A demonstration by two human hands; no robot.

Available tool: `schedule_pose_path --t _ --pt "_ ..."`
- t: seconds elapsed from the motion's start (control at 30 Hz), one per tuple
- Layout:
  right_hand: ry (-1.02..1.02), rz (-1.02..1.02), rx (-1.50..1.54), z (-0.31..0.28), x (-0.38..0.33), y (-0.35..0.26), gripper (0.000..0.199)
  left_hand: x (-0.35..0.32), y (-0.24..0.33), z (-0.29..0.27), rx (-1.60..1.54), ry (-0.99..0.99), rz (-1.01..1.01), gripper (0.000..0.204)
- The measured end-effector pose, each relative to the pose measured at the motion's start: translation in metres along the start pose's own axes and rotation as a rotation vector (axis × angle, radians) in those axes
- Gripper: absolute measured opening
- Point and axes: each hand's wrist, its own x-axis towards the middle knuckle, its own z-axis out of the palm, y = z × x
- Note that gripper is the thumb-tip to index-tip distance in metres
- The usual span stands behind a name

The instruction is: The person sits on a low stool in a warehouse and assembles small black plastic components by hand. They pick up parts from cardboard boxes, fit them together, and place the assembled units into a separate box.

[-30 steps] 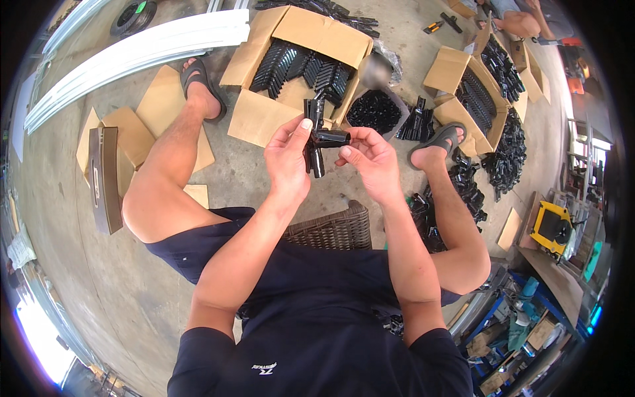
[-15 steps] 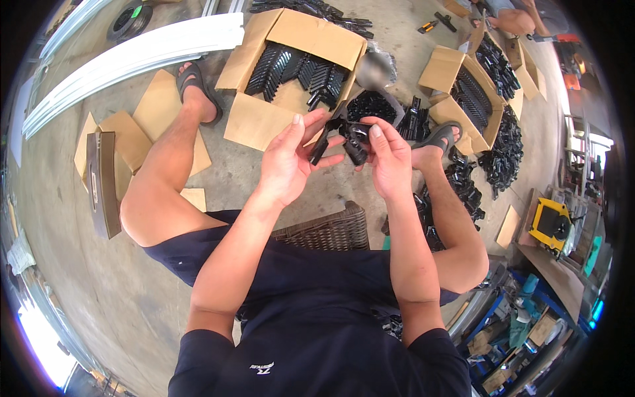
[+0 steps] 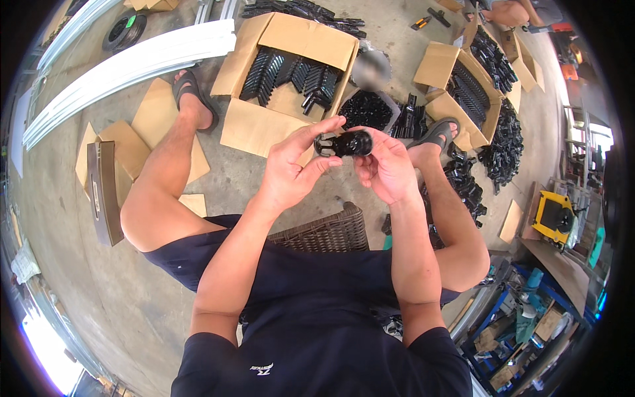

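Above the concrete floor (image 3: 159, 298), left hand (image 3: 288, 162) half curled around a black fitting (image 3: 344, 143), right hand (image 3: 389, 171) gripping its other end

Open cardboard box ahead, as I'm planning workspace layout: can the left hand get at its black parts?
Probably yes: the flaps are folded open, but the left hand is busy with a black fitting.

Visible far left: a black coil (image 3: 123, 33) bearing a green label (image 3: 130, 20), beyond long white strips (image 3: 132, 83); nearer, flattened cardboard (image 3: 155, 112) beside a brown box (image 3: 100, 192). Near centre, some brown wickerwork (image 3: 324, 230); at right, a yellow-framed device (image 3: 544, 215).
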Motion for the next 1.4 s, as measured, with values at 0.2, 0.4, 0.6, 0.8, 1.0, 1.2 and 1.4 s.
schedule_pose_path --t 0.2,0.4,0.6,0.8,1.0,1.2,1.4 --pt "0.091 0.021 -0.261 0.014 -0.003 -0.001 0.031 -0.005 0.007 0.002 -0.052 -0.06 -0.17 0.046" --pt "0.017 -0.57 -0.846 0.02 -0.005 -0.014 0.034 -0.013 -0.006 -0.002 -0.121 -0.091 -0.263 0.038" --pt "-0.247 -0.506 -0.909 0.027 -0.021 -0.032 0.034 -0.009 0.017 -0.008 -0.341 -0.33 -0.489 0.034" --pt "-0.364 -0.434 -0.93 0.021 -0.025 -0.035 0.039 -0.012 0.007 -0.017 -0.684 -0.529 -0.581 0.034" --pt "-0.814 -0.379 -0.694 0.025 -0.028 -0.049 0.053 -0.032 0.017 0.001 -1.37 -0.745 -0.585 0.055" --pt "-0.624 -0.53 -0.838 0.037 -0.042 -0.048 0.047 -0.031 0.023 -0.006 -1.306 -0.738 -0.646 0.06" --pt "-0.324 -0.572 -1.073 0.031 -0.043 -0.058 0.048 -0.019 0.015 -0.009 -0.7 -0.312 -0.464 0.056"
